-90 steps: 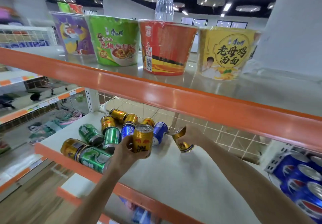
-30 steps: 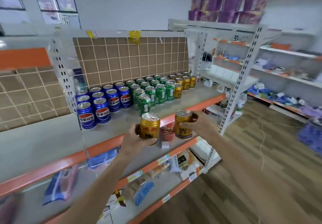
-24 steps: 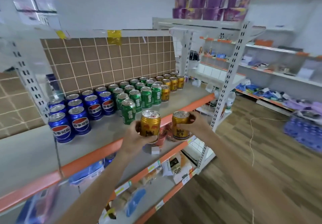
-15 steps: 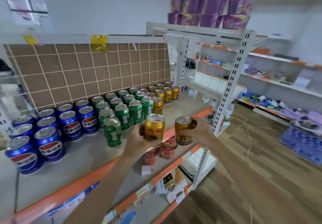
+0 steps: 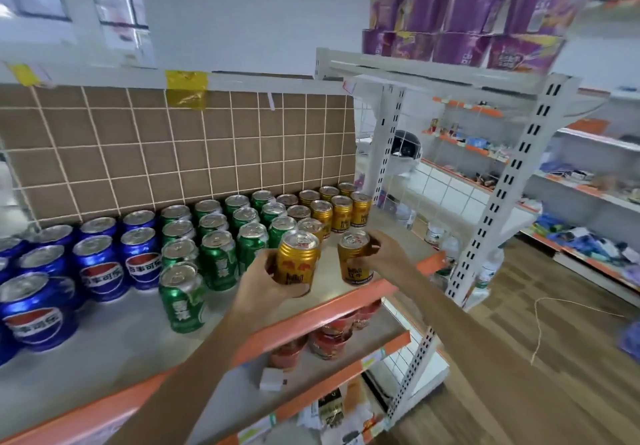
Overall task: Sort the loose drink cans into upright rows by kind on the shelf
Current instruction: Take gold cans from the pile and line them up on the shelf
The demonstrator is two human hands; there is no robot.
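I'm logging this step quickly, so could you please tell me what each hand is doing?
Left hand: closed around an upright gold can.
Right hand: closed around another upright gold can.

Two gold cans (image 5: 297, 262) (image 5: 355, 258) upright, held above shelf (image 5: 346, 297) front edge, near gold row (image 5: 341, 210).

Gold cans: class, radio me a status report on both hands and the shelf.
Left hand holds one gold can, right hand another. Both upright over shelf front edge. Gold row ahead; path open.

bare shelf (image 5: 391, 237) right of gold cans (image 5: 341, 211), seemingly.
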